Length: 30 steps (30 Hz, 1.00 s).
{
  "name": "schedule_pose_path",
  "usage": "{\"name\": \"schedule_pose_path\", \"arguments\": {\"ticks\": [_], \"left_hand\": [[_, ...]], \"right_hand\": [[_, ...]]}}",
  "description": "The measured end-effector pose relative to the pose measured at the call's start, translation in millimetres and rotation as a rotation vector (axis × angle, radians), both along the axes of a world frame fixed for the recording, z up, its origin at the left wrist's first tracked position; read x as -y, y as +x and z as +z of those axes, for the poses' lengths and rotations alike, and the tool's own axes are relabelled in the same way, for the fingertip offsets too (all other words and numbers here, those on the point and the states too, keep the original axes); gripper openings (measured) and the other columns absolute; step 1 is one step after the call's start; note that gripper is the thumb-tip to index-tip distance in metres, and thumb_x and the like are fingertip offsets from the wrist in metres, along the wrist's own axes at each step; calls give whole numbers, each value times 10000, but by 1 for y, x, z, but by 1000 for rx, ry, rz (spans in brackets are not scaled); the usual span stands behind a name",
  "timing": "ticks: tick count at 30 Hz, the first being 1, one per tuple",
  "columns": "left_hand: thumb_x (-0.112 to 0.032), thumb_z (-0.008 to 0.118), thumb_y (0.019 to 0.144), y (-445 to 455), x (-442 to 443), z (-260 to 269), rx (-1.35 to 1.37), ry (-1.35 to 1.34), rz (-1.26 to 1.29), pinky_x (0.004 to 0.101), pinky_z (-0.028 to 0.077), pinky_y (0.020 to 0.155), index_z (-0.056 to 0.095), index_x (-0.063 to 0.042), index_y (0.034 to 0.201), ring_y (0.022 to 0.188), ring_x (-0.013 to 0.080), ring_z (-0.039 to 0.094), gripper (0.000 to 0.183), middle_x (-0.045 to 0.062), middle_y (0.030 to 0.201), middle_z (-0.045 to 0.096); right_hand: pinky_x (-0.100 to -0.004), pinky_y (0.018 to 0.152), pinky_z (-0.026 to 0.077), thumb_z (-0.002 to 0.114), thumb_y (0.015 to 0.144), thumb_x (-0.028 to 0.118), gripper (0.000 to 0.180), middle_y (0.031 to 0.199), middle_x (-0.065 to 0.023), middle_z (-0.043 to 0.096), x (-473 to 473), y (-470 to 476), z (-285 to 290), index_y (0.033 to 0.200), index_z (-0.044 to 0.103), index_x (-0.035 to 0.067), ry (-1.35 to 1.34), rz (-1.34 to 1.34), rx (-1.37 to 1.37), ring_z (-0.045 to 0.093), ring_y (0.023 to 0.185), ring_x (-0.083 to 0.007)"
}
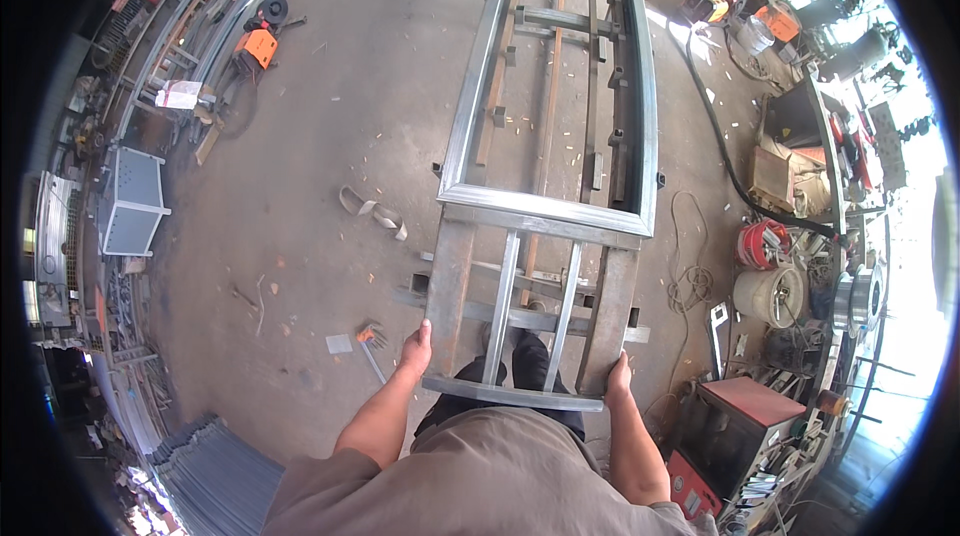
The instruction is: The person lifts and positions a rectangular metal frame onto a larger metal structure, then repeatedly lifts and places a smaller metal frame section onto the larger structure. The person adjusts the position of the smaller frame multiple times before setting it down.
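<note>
Before me a frame of steel tube reaches away from my waist. Its near section has two wide, rust-tinted rectangular tubes (448, 300) at the sides, two thin bars (501, 311) between them, and a flat end bar (514, 394) close to my shirt. My left hand (417, 350) holds the outer edge of the left tube, its thumb up and its fingers hidden underneath. On the opposite side, my right hand (618, 378) grips the right tube (604, 318) in the same way. Farther off, a shinier rectangular tube frame (544, 209) with mitred corners lies over the work.
Crossbars (517, 320) lie under the frame near my feet. A hammer (372, 356), a glove and a strap (375, 213) are on the floor at left. A black hose (720, 138), a loose cable (690, 285), buckets (766, 296) and a red-topped cabinet (750, 401) line the right.
</note>
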State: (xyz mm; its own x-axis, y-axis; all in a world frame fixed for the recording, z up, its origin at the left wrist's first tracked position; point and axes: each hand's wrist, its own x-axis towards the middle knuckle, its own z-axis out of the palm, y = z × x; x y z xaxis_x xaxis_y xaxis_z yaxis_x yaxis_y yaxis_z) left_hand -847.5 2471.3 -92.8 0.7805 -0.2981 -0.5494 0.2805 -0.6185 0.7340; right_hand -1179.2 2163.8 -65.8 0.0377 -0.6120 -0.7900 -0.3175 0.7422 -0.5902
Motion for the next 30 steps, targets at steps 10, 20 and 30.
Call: {"name": "schedule_pose_path", "arguments": {"ticks": [10, 20, 30], "left_hand": [[-765, 313, 976, 0, 1, 19, -164, -60, -56, 391, 247, 1228, 371, 60, 1522, 1499, 344, 321, 991, 253, 1579, 384], [-840, 260, 928, -18, -10, 37, -124, -88, -86, 476, 288, 1195, 381, 55, 1518, 1491, 368, 329, 1079, 259, 1569, 397], [-819, 294, 942, -57, -87, 3, -182, -63, -114, 427, 242, 1223, 338, 30, 1550, 1516, 326, 287, 1045, 211, 1612, 351]], "right_hand": [[-416, 1130, 390, 459, 897, 813, 1047, 1481, -189, 514, -6, -9, 8, 1507, 432, -38, -73, 144, 100, 512, 1338, -310], [-453, 1190, 304, 337, 925, 827, 1076, 1571, -221, 410, -23, -16, 23, 1542, 344, -54, -203, 293, 27, 374, 1467, -350], [-422, 1163, 362, 351, 898, 857, 1134, 1525, -229, 465, -94, -62, -11, 1513, 367, -96, -107, 241, 6, 461, 1407, -333]]}}
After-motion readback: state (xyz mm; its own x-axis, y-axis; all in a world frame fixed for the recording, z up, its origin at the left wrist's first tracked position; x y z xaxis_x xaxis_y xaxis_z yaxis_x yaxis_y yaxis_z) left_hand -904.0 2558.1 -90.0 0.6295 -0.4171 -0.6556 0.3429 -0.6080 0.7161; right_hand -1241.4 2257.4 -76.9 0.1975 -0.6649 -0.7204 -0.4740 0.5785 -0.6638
